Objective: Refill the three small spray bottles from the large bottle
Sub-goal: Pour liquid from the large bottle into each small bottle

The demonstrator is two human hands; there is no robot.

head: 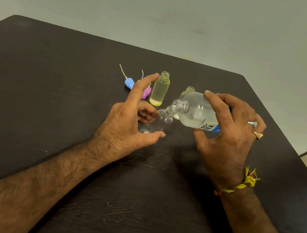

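My right hand [232,130] grips the large clear bottle [196,111] with a blue-and-white label. It is tipped on its side, and its open mouth touches the neck of a small clear spray bottle [161,121]. My left hand [127,120] holds that small bottle tilted between thumb and curled fingers, with the index finger stretched out. An uncapped yellowish small bottle [159,89] stands upright behind it with liquid inside. A third small bottle [189,91] shows only its neck behind the large bottle.
A blue spray cap [129,83] and a pink spray cap [147,92], each with a dip tube, lie on the dark wooden table [51,88] behind my left hand. The table's right edge drops off near my right wrist.
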